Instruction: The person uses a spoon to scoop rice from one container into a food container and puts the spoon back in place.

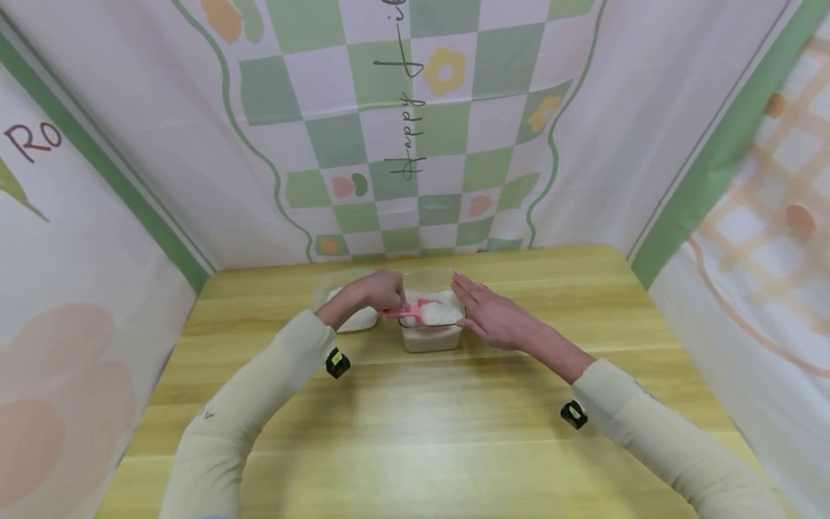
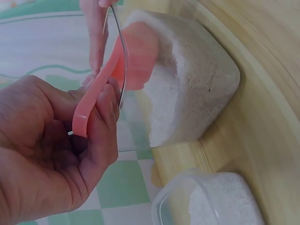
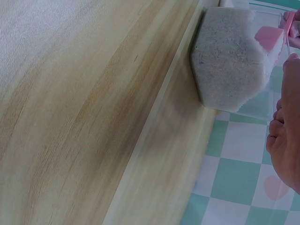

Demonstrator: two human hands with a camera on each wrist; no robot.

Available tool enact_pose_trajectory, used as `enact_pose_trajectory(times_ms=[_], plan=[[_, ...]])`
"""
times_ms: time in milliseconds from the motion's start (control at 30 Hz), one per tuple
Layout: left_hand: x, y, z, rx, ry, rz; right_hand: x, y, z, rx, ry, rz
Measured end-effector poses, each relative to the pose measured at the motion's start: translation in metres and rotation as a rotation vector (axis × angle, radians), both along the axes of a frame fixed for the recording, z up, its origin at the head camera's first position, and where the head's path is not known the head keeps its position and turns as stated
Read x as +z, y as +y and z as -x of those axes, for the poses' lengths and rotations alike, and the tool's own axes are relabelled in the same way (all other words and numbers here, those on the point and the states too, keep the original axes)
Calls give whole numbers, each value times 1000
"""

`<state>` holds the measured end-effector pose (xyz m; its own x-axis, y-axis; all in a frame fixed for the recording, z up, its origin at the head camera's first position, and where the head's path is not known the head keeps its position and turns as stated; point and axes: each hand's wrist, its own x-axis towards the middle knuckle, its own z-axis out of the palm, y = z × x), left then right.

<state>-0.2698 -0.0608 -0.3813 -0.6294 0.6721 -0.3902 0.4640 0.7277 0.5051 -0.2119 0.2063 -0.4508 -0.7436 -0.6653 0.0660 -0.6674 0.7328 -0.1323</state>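
Note:
My left hand [image 1: 384, 290] grips the handle of a pink scoop [image 2: 140, 54] between thumb and curled fingers. The scoop's head is inside a clear container [image 1: 432, 343], down at a white, powdery fill [image 2: 161, 103] that slopes unevenly. In the head view, white powder shows over the scoop head. My right hand [image 1: 494, 315] lies along the container's right side with straight fingers, its fingertips and thumb right at the rim. Seen from the right wrist, the fill [image 3: 229, 61] stands high against the clear wall, and part of the right hand [image 3: 286, 136] is cut off by the frame.
A second clear container [image 2: 225, 199] with white fill stands to the left of the first, partly behind the left hand in the head view. Both are near the back of the wooden table [image 1: 402, 432]. A checkered curtain [image 1: 415, 144] hangs behind the table's far edge.

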Motion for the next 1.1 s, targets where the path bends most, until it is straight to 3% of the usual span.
enact_pose_trajectory(times_ms=[267, 500, 800, 1100], plan=[[-5, -8, -5, 42, -55, -68, -3, 1, 1, -4, -6, 5], [-11, -18, -11, 71, -113, -192, -2, 1, 1, -10, -8, 10], [-20, -27, -14, 93, -95, -259, -3, 1, -1, -16, -29, 3], [-27, -39, -18, 153, -128, -338, -2, 1, -1, -18, -28, 0]])
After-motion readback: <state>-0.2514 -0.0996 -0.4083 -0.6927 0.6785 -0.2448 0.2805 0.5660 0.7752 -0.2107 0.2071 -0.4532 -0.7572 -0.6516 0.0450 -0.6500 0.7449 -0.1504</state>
